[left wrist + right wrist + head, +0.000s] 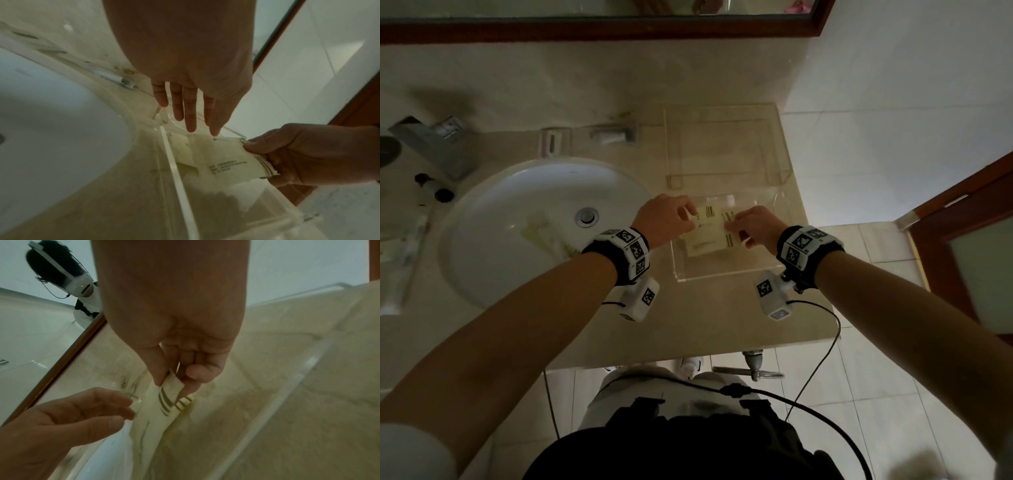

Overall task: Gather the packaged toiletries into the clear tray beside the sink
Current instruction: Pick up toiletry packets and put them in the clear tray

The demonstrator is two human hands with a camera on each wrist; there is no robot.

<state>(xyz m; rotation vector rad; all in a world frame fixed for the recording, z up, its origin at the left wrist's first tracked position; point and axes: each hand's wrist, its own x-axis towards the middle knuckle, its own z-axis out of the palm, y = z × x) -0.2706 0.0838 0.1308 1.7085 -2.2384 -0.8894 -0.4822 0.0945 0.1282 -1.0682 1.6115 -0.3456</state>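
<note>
A pale yellow packet [710, 221] with dark stripes at its end hangs low inside the near clear tray [726, 274] on the counter right of the sink. My right hand [734, 222] pinches its striped end [164, 395] between thumb and fingers. My left hand [693, 214] is at the packet's other end; in the left wrist view its fingers [190, 116] are straight, tips at the packet [222, 159]. A second similar packet [703, 246] lies under it in the tray. Two wrapped items [554, 140] [613, 135] lie at the counter's back, and another packet [541, 234] in the sink.
The white sink [517, 192] is left of the tray, with the faucet [431, 144] at its far left. Small black-capped bottles [431, 186] and a long wrapped item [407, 253] lie left of the sink. A second clear box [722, 109] stands behind the tray. Counter edge and wall close on the right.
</note>
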